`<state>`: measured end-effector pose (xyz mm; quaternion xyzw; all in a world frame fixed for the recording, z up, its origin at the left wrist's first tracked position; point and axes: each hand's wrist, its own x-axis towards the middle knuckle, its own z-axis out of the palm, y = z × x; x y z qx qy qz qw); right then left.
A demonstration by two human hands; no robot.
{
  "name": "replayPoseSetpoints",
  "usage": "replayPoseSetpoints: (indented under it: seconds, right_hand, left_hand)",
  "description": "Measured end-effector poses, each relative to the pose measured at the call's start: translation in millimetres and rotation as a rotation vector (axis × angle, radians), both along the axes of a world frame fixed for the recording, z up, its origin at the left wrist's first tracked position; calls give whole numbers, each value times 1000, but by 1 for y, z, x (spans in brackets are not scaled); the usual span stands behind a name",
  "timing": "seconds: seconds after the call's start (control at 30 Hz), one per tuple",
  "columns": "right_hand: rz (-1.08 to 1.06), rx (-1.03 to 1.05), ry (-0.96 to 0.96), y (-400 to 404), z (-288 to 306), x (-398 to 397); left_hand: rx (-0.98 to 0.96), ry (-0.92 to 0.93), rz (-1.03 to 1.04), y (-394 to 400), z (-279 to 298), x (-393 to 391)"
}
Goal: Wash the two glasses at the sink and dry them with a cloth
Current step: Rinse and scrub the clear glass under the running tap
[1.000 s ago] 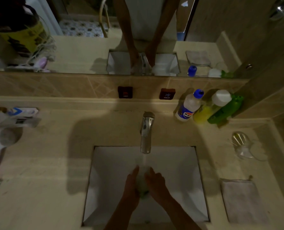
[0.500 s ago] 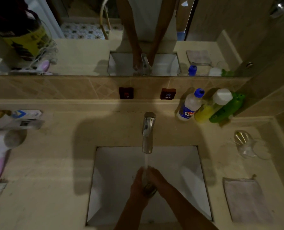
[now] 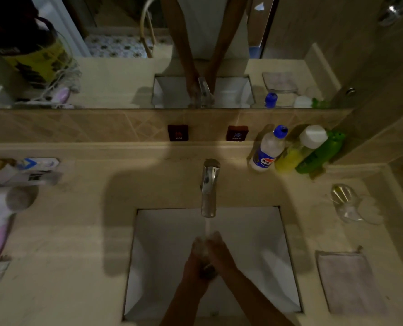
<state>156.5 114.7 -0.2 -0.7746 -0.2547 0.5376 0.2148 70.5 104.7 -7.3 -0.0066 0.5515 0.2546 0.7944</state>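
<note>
Your left hand [image 3: 197,260] and right hand [image 3: 219,251] meet over the middle of the sink [image 3: 278,267], both wrapped round one glass [image 3: 208,272], of which only a dark rim shows between the palms (motion blur hides the finger positions). The tap [image 3: 209,188] runs; its stream [image 3: 207,228] falls onto your fingers. The second glass [image 3: 346,204] lies on its side on the counter [image 3: 78,255], right of the sink and well apart from your hands. The cloth [image 3: 347,282] lies flat on the counter nearer you, just beside the sink's right edge. Three bottles stand at the back right: white [image 3: 267,149], yellow [image 3: 297,151], green [image 3: 320,154]. A hairdryer [image 3: 0,215] lies at the far left. Two wall buttons, HOT [image 3: 178,132] and COLD [image 3: 237,133], sit below the mirror [image 3: 113,78].
</note>
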Motion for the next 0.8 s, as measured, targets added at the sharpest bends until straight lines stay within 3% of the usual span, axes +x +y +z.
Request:
replayPoseSetpoints:
  seconds: [0.17,0.27,0.37,0.57,0.67,0.8]
  right_hand:
    - [141,-101,-12,11,1,9]
    - [106,8,-9,-4,7,-3]
    - [211,92,21,-26,13,-8]
    - [473,218,-190,-33,35,35]
    - [418,383,-361,-11,64,60]
    - [396,780,-536,26,109,69]
  left_hand:
    - [-216,-148,31,6,2,-4]
    - [-167,-200,40,9,4,3]
    - [-113,-124,99,10,-4,6]
    - [-137,-177,55,11,-8,11]
    - [-167,-210,63,18,0,18]
    - [-105,-133,62,30,8,19]
